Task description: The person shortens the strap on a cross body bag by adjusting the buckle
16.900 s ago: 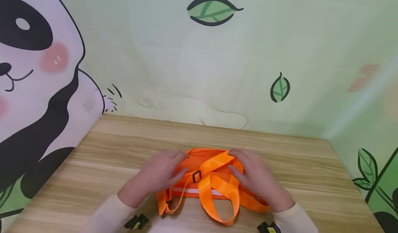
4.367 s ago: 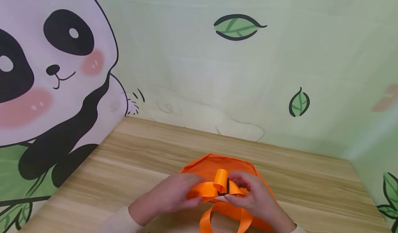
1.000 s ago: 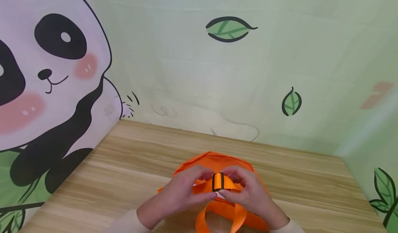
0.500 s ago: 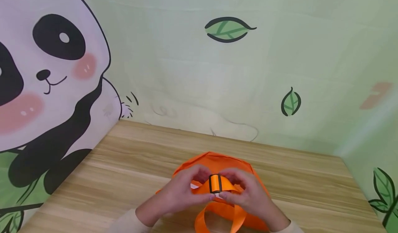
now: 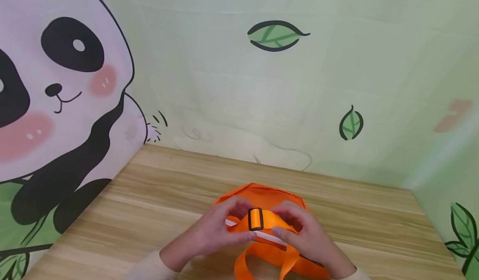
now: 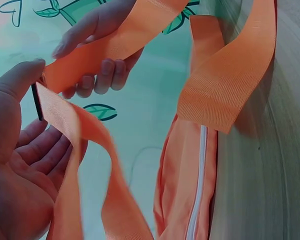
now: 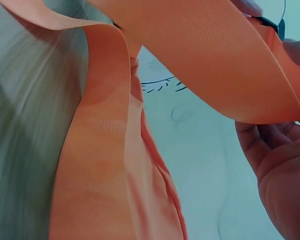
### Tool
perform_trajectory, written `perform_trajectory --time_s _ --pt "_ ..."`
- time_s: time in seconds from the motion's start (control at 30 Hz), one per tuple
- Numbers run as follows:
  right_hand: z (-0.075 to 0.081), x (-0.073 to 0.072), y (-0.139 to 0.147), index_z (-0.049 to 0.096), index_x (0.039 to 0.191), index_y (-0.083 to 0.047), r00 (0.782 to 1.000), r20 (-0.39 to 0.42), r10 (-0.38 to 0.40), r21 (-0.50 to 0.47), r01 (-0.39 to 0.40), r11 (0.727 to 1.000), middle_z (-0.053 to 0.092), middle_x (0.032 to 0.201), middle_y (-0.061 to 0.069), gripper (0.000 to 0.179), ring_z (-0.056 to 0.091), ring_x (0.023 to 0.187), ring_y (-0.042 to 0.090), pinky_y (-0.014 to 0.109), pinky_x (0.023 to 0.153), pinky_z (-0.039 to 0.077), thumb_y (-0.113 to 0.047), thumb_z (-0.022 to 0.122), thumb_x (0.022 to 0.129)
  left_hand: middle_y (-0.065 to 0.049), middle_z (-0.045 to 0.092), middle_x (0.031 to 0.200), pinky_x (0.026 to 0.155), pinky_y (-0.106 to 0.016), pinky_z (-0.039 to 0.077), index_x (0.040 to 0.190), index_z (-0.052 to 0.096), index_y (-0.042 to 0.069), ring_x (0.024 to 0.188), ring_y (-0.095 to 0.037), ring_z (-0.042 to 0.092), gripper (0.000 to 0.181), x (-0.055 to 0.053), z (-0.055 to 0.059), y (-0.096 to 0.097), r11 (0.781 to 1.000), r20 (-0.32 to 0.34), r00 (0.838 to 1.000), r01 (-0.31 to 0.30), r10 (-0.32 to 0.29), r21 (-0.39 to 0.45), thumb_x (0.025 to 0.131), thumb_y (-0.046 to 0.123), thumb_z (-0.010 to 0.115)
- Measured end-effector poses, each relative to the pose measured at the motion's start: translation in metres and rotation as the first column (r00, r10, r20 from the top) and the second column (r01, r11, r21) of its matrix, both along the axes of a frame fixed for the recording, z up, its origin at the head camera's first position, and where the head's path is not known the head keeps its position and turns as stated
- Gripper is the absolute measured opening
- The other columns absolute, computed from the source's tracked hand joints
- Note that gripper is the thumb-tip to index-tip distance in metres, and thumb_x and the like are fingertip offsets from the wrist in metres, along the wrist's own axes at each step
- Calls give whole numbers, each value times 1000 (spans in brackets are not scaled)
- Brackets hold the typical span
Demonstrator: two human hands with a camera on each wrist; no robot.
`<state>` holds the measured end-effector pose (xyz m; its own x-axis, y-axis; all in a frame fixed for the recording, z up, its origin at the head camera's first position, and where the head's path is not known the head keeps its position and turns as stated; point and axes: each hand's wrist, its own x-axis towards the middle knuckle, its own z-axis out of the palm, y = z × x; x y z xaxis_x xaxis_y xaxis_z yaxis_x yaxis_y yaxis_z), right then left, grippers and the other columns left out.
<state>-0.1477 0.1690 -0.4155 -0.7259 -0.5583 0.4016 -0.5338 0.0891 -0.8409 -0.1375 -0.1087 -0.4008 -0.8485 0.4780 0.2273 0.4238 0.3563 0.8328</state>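
Observation:
An orange backpack (image 5: 269, 195) with a white zip lies on the table in the head view. Above it, an orange strap (image 5: 274, 220) runs through a black slider buckle (image 5: 261, 219). My left hand (image 5: 213, 230) pinches the buckle between thumb and fingertips; the left wrist view shows the buckle's dark edge (image 6: 37, 102) at the thumb. The strap right of the buckle is in my right hand (image 5: 308, 234), thumb in front and fingers behind. In the left wrist view, slack strap (image 6: 65, 117) hangs in folds below the buckle.
Another orange strap loop (image 5: 243, 263) hangs toward the near side of the wooden table (image 5: 157, 188). A pale green wall (image 5: 209, 84) with printed leaves stands behind, and a panda print (image 5: 116, 118) covers the left wall.
The right hand has slid right along the strap, away from the buckle, baring more strap and the white zip. Earlier, the hands rested on the backpack; a strap loop then stood up through the buckle.

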Motion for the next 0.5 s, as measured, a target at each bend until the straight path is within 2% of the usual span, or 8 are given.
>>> perform_trajectory --time_s 0.13,0.3,0.43,0.5 --pt "1 1 -4 70 130 -9 999 -48 -20 13 21 1000 70 115 8 32 72 95 15 29 84 64 0 73 100 7 74 110 99 -33 58 132 67 19 104 -9 69 49 0 -1 0 1000 -23 1000 9 -9 20 91 36 89" --pt "1 2 -9 71 128 -8 996 -86 -27 16 28 999 69 111 9 33 71 90 13 28 79 64 3 75 98 7 76 108 98 -36 60 130 69 19 101 -7 71 43 0 -3 -1 999 -100 995 20 -16 37 93 33 87" --pt "0 3 -11 73 127 -13 991 -118 -56 48 62 997 71 110 3 31 69 90 12 28 79 64 -1 76 99 10 76 107 98 -43 61 129 70 21 101 -7 71 40 1 -4 0 998 -105 994 23 -17 56 94 34 86" --pt "0 3 -13 73 127 -15 988 -142 -63 62 73 995 70 109 1 30 68 88 11 28 77 64 -4 76 99 10 76 106 98 -42 61 129 70 22 100 -7 71 40 0 -4 0 998 -104 994 24 -18 60 95 35 86"
